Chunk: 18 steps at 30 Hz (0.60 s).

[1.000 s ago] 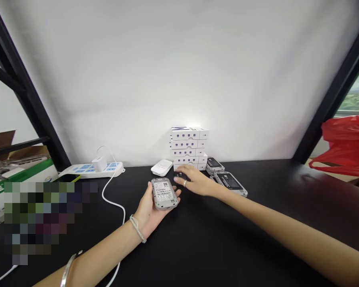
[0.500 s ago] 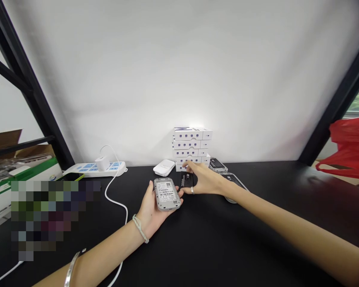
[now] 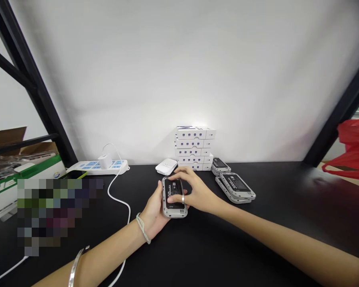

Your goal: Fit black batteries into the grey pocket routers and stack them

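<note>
My left hand [image 3: 155, 209] is closed around a grey-white handheld device [image 3: 175, 213] with its back cover off. A black battery [image 3: 174, 187] marked in mAh lies over the device's open recess; I cannot tell if it is fully seated. My right hand [image 3: 194, 189] grips the battery by its edges, thumb near the lower end and fingers at the top. To the right, similar devices [image 3: 237, 186] with black batteries showing lie stacked, and more of them [image 3: 219, 165] sit behind.
White printed boxes [image 3: 194, 153] are piled against the wall beside white covers [image 3: 166, 166]. A power strip [image 3: 92, 169] with a white charger [image 3: 105, 161] and cable [image 3: 127, 205] occupies the left. A green-white carton [image 3: 26, 179] stands far left; a red bag [image 3: 354, 145] is far right.
My right hand has brought the battery left from beside the device onto its open back, covering the label. The stacked devices on the right now show more fully.
</note>
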Available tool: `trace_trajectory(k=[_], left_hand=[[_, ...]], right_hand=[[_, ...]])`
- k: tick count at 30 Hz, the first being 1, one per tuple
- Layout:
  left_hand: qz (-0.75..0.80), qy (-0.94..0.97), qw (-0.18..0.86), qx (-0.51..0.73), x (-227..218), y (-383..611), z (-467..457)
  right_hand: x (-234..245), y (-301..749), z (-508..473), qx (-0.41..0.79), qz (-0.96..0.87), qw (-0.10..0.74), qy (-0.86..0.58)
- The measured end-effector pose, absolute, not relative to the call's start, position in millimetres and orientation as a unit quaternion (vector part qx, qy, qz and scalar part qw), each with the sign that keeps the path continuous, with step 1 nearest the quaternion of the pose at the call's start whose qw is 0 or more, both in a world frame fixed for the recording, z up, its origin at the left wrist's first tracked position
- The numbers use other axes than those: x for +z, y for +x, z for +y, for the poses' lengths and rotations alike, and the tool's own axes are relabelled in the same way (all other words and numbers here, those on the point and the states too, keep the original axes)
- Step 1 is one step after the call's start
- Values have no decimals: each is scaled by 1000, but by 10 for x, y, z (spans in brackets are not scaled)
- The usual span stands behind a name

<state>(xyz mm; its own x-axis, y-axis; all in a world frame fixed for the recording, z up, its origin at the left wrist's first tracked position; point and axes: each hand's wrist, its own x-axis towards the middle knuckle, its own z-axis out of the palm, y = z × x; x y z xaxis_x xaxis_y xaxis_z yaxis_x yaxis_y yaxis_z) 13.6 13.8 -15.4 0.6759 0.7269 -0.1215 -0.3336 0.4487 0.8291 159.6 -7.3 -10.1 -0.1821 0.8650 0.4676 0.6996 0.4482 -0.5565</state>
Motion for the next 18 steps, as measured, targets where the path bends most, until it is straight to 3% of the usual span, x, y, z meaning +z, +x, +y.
trace_trajectory(k=[3,9,12,16,18], left_hand=[[263,396,814,334,-149,130,139],[237,418,811,334,-106,134,90],[191,466,817,282,-99,121,83],[177,490,816,249,-110,96,102],[184,498,809,251,-114,92,105]], right_hand=[[-141,1575,-123,131,-781,317,-521],[120,1616,-240,42,-833,187,-519],[460,1815,-318,97,-851,138,-497],[857,2409,-409,248,-828,-23,-503],[915,2781,-390,253,-784,-19,-566]])
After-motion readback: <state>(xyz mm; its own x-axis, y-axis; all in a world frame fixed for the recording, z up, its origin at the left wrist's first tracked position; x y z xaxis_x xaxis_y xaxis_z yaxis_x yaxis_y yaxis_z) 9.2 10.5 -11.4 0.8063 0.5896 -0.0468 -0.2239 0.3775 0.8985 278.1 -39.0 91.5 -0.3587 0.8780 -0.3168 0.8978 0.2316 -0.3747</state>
